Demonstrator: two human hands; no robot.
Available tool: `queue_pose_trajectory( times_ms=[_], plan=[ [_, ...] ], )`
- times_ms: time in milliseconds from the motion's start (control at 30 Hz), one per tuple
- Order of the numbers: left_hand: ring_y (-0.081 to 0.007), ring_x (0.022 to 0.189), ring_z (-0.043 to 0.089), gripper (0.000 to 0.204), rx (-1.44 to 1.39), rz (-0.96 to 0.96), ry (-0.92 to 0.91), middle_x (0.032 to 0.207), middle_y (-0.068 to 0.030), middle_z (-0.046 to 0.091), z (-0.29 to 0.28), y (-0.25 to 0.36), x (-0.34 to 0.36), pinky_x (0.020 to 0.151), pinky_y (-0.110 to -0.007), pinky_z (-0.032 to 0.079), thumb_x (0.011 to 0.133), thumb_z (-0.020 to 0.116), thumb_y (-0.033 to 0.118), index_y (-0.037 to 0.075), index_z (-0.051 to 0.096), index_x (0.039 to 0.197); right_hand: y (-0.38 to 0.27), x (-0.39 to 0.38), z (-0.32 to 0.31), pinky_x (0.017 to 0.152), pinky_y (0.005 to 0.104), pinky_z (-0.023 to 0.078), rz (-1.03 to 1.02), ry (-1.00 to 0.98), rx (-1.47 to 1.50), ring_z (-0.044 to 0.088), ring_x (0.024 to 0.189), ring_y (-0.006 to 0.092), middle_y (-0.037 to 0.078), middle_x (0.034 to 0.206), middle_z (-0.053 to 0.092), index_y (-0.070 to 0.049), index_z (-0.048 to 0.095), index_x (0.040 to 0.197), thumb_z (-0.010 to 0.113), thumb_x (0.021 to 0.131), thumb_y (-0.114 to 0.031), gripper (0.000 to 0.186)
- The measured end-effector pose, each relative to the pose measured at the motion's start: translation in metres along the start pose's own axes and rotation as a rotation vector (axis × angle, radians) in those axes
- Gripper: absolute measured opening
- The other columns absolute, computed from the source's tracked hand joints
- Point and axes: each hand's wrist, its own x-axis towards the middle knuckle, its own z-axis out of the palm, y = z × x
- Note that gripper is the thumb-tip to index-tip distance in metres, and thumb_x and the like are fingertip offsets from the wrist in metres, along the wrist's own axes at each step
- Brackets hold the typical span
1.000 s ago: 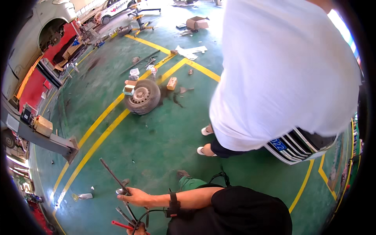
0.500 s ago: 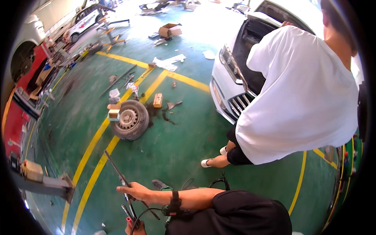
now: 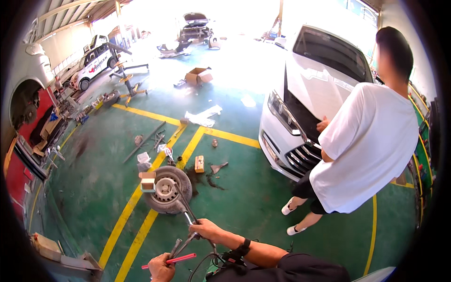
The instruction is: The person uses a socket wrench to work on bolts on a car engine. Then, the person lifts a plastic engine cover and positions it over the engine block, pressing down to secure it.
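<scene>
My right hand (image 3: 206, 229), with a dark band at the wrist, is closed around long metal rods (image 3: 188, 218). They slant up and away in front of the wheel, and one shows a shiny metal section. Lower and to the left, my left hand (image 3: 161, 269) is closed on a thin red rod (image 3: 185, 257) and a dark metal bar with a thicker end (image 3: 175, 246). The lower ends of the rods pass between the two hands. A black cable (image 3: 199, 264) loops below my right wrist.
A wheel (image 3: 165, 189) with small boxes on its edge lies ahead on the green floor, near loose bars and a dark stain. A person in a white shirt (image 3: 369, 145) stands at the white car's front (image 3: 293, 155). A lift arm (image 3: 82, 265) juts in at lower left.
The view has tilted up. My hands and the rods have shifted right in the picture; the red rod now shows crosswise. The car's bonnet is lower, and the person stands more upright.
</scene>
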Motion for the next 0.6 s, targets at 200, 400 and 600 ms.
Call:
queue_pose_trajectory(
  times_ms=[200,400,600],
  plan=[
    [-0.0392,0.079,0.067,0.015,0.014,0.03,0.035,0.086,-0.0187,0.068,-0.005,-0.005,0.028,0.066,-0.043,0.053,0.085,0.067,0.018,0.011,0.069,0.097,-0.034,-0.018,-0.015,0.064,0.0333,0.048,-0.09,0.125,-0.236,0.06,0.068,0.0172,0.007,0.074,0.064,-0.001,0.067,0.089,0.064,0.083,-0.038,0.038],
    [-0.036,0.065,0.062,0.006,-0.203,0.096,0.088,0.069,-0.0134,0.065,0.001,-0.039,0.039,0.058,-0.041,0.048,0.068,0.07,0.007,0.009,0.067,0.073,-0.04,-0.049,-0.003,0.071,0.0362,0.052,-0.321,0.514,-0.433,0.066,0.076,0.0229,0.014,0.083,0.069,0.0,0.069,0.101,0.069,0.086,-0.052,0.055],
    [-0.0282,0.064,0.062,0.015,-0.32,0.352,-0.235,0.074,-0.014,0.065,-0.018,-0.058,0.058,0.06,-0.032,0.05,0.074,0.073,0.004,0.005,0.069,0.088,-0.016,-0.108,-0.006,0.072,0.025,0.051,-0.336,0.404,0.064,0.062,0.077,0.0103,0.003,0.086,0.067,0.001,0.067,0.102,0.07,0.09,-0.015,0.021]
  ],
)
